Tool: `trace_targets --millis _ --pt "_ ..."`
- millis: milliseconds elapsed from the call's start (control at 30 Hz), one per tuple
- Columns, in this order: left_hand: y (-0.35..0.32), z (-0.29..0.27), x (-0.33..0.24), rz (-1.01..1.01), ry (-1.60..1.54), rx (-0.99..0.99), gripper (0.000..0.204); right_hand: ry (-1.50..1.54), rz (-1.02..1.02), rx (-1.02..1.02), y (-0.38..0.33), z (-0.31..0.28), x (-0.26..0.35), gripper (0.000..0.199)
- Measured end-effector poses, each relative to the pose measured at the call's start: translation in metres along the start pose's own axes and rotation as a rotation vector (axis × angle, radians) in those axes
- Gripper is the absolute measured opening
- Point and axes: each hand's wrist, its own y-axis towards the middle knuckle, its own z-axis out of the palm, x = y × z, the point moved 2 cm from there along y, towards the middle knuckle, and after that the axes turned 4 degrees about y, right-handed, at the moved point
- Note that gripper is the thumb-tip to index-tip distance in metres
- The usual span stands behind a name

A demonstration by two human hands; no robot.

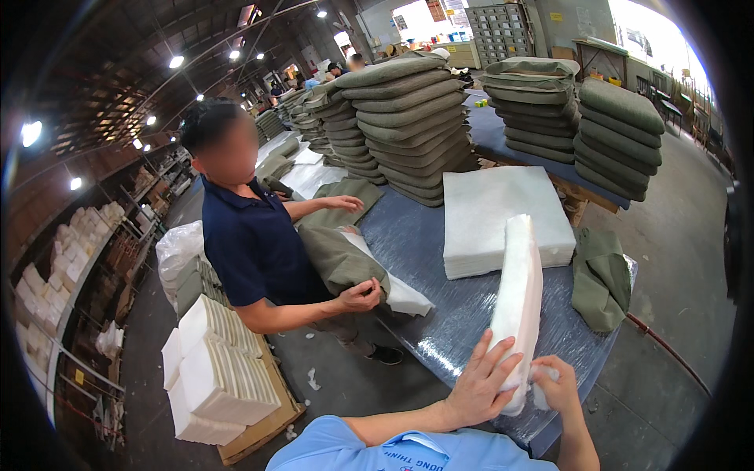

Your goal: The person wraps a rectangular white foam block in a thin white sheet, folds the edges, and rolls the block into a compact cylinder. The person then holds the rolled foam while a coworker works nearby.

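Observation:
A thick white foam-like pad (516,290), wrapped in soft white wadding, stands on its long edge on the table in front of me. My left hand (483,381) rests against the near end of this pad, fingers stretched out and apart. Just right of it, my right hand (556,382) is closed, pinching a tuft of white wadding (540,390) by the pad's lower near end. Behind the pad lies a stack of square white wadding sheets (506,208). A crumpled olive-green fabric cover (602,279) lies at the table's right edge.
The table (416,251) has a shiny, film-covered blue-grey top. At the left, a co-worker (255,235) handles a green cover (338,255) with white filling. Tall stacks of green cushions (408,118) stand beyond. White foam blocks (224,385) sit on the floor; a hose (667,349) runs right.

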Motion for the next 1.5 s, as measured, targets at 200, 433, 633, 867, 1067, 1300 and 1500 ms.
trace_targets --millis 200,433,633,867,1067,1300,1500 --pt "-0.001 0.0 -0.001 0.002 -0.02 0.003 0.065 -0.1 -0.175 0.156 -0.013 0.023 0.035 0.04" --pt "0.0 0.001 -0.001 0.013 -0.032 0.023 0.067 -0.207 -0.305 0.16 -0.001 0.026 0.017 0.03" --pt "0.0 -0.003 0.0 0.012 -0.023 0.026 0.068 -0.185 -0.19 0.161 0.01 0.024 0.02 0.024" --pt "-0.001 -0.005 0.004 -0.004 -0.024 0.018 0.064 -0.049 -0.141 0.138 0.011 0.025 0.039 0.024" --pt "0.004 0.004 0.006 -0.008 0.036 0.036 0.064 -0.009 -0.03 -0.096 0.004 0.006 0.012 0.018" --pt "-0.003 0.005 0.008 0.004 0.053 0.021 0.062 0.119 -0.16 -0.007 -0.021 0.011 0.01 0.049" --pt "-0.005 0.007 0.009 0.033 0.066 0.021 0.064 0.055 -0.315 0.044 -0.022 0.043 0.021 0.037"
